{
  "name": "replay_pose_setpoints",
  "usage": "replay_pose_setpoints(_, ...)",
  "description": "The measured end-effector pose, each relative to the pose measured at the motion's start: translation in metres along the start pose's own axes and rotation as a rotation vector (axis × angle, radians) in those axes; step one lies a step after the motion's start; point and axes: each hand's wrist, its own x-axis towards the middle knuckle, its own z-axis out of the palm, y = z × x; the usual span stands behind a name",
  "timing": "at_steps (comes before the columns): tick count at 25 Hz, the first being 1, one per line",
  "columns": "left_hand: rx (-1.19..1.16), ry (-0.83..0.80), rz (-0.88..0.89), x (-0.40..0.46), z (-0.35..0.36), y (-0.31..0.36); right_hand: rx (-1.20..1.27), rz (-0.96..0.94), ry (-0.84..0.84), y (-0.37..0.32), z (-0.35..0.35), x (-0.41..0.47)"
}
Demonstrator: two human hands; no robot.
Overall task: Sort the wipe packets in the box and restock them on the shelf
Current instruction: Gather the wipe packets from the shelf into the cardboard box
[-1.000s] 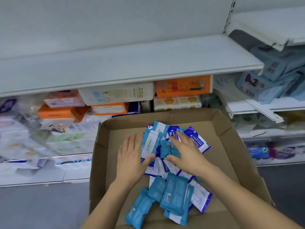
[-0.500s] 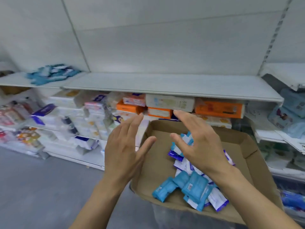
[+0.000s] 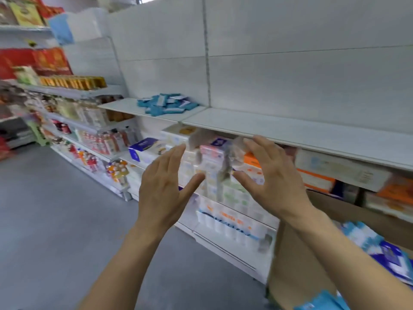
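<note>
My left hand [image 3: 165, 186] and my right hand [image 3: 271, 175] are raised side by side in front of the shelving, palms facing each other, fingers spread, nothing in either. A pile of teal wipe packets [image 3: 166, 105] lies on the white shelf [image 3: 290, 128] to the upper left of my hands. The cardboard box [image 3: 288, 260] is at the lower right, partly cut off by the frame edge. Blue and white wipe packets [image 3: 366, 240] show inside it, behind my right forearm.
Tissue boxes and orange packs [image 3: 317, 177] fill the lower shelves behind my hands. Further left stand shelves of bottles [image 3: 100, 139] and boxed goods [image 3: 71, 82]. Grey aisle floor [image 3: 55, 209] spreads to the left.
Both hands lifted out of the box, empty. The view swung left and up, so the box slid to the lower right and the shelf pile of teal packets came toward the centre.
</note>
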Motion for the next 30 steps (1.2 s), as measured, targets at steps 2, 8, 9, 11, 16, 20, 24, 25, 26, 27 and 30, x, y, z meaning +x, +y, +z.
replay_pose_setpoints(2,0.043,-0.04,0.001,0.016,-0.01,-0.06,0.016,-0.022,-0.008,-0.035,0.047,0.037)
replay_pose_setpoints(8,0.064,-0.003,-0.078,0.07,-0.034,-0.217,0.134,-0.06,-0.031,-0.14,0.18,0.136)
replay_pose_setpoints(9,0.052,0.001,-0.094,0.079,-0.034,-0.237,0.145,-0.064,-0.039,-0.149,0.196,0.15)
replay_pose_setpoints(11,0.026,-0.004,-0.129,0.099,-0.031,-0.274,0.164,-0.061,-0.054,-0.161,0.223,0.179)
replay_pose_setpoints(16,0.037,-0.021,-0.173,0.156,-0.004,-0.361,0.168,-0.055,-0.094,-0.175,0.299,0.26)
replay_pose_setpoints(20,0.033,-0.054,-0.18,0.23,0.029,-0.434,0.183,-0.039,-0.088,-0.174,0.374,0.346)
replay_pose_setpoints(24,-0.005,-0.096,-0.183,0.322,0.07,-0.501,0.189,0.018,-0.124,-0.17,0.451,0.446)
replay_pose_setpoints(25,-0.025,-0.116,-0.194,0.339,0.081,-0.516,0.19,0.019,-0.145,-0.17,0.467,0.467)
replay_pose_setpoints(26,-0.043,-0.13,-0.201,0.355,0.092,-0.532,0.188,0.015,-0.165,-0.17,0.482,0.487)
replay_pose_setpoints(27,-0.056,-0.146,-0.2,0.368,0.103,-0.547,0.182,0.011,-0.18,-0.17,0.497,0.505)
replay_pose_setpoints(30,-0.11,-0.215,-0.21,0.406,0.138,-0.589,0.156,0.015,-0.231,-0.167,0.537,0.552)
